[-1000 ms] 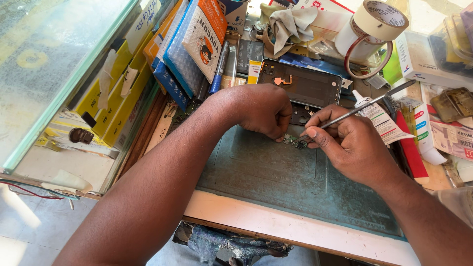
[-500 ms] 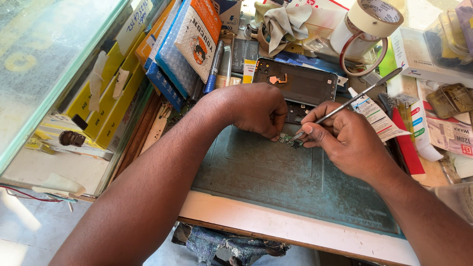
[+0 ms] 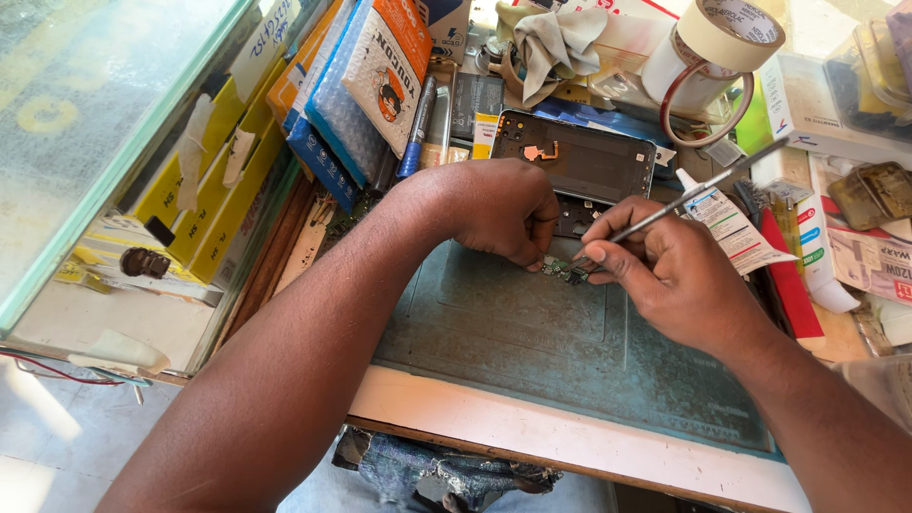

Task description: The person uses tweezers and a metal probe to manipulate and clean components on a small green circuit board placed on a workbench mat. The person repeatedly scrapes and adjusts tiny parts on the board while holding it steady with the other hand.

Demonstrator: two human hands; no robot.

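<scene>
Here, over a worn teal work mat [image 3: 532, 351], the person's left hand [image 3: 499, 209] is curled into a loose fist, its fingertips pressed down onto a small green circuit board [image 3: 566, 271] that lies on the mat just in front of an opened phone body [image 3: 579, 166]. The right hand [image 3: 679, 275] pinches a thin metal tool [image 3: 703, 190] between thumb and forefinger, fingers closed tight round the shaft, and the tool's tip sits on the little board, right beside the left fingertips. The long handle slants up and away to the right. The phone body lies face down at the mat's far edge, its dark inside showing a small orange flex part. Beyond it the bench is crowded: a grey cloth [image 3: 560, 43], two rolls of tape [image 3: 727, 38], a white tube [image 3: 736, 228] just past the right hand, and a red box [image 3: 784, 290] near the wrist. To the left stand packets in yellow, blue and orange [image 3: 380, 76] against a glass counter [image 3: 85, 123].
</scene>
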